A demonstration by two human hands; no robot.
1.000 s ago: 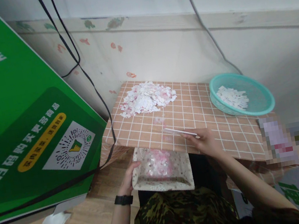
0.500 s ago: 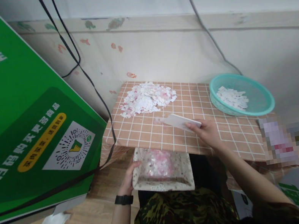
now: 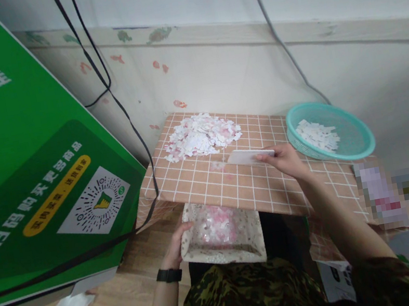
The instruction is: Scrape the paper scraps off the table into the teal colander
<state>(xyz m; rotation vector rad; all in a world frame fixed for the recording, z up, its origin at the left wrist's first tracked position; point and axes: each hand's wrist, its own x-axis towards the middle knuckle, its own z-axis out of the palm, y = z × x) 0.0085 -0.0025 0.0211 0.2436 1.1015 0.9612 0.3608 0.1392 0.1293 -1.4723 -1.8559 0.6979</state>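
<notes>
Head view: at far left a green panel [image 3: 36,98] is leaning into sight, and a black cord [image 3: 129,116] is running down past its edge. Wearing a black band [image 3: 169,275], the left hand [image 3: 175,242] is closing on the left rim of a tray [image 3: 225,259], thumb on top, its other fingers mostly hidden. The tray is sitting at the front edge of the surface [image 3: 196,175], below its top, and is carrying pink and white bits [image 3: 219,224]. On the checked cloth, a pile [image 3: 201,135] of white and pinkish scraps is lying toward the back, with a faint pink patch [image 3: 217,165] just in front. Right of that patch, the right hand [image 3: 287,158] is pinching a flat white card [image 3: 247,156], thumb on its face; whether the card is touching the cloth I cannot tell. Farther right, a teal basket [image 3: 353,142] is holding white strips [image 3: 320,135], and a pixelated item [image 3: 381,190] is lying at the corner.
</notes>
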